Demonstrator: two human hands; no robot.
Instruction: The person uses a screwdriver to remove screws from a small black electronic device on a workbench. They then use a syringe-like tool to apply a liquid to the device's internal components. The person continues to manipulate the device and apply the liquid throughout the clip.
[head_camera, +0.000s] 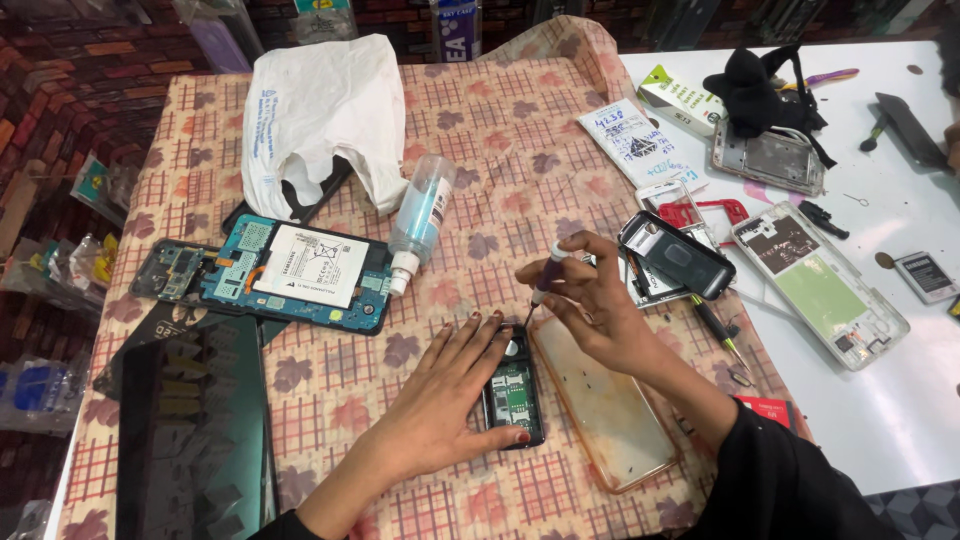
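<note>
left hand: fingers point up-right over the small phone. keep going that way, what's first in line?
Likely the right hand and its screwdriver, just beyond the left hand fingertips. The left hand lies on the small opened phone. Depth is unclear; it might pass under the right hand.

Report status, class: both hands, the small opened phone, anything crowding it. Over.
Left hand flat, steadying small black opened phone. Right hand pinching thin purple-handled screwdriver, tip at phone's top. Clear orange-rimmed phone case tight beside it.

Tabletop (500, 130) open at centre; opened tablet (300, 272) and spray bottle (420, 215) block left, phone shells (672, 255) right.
</note>
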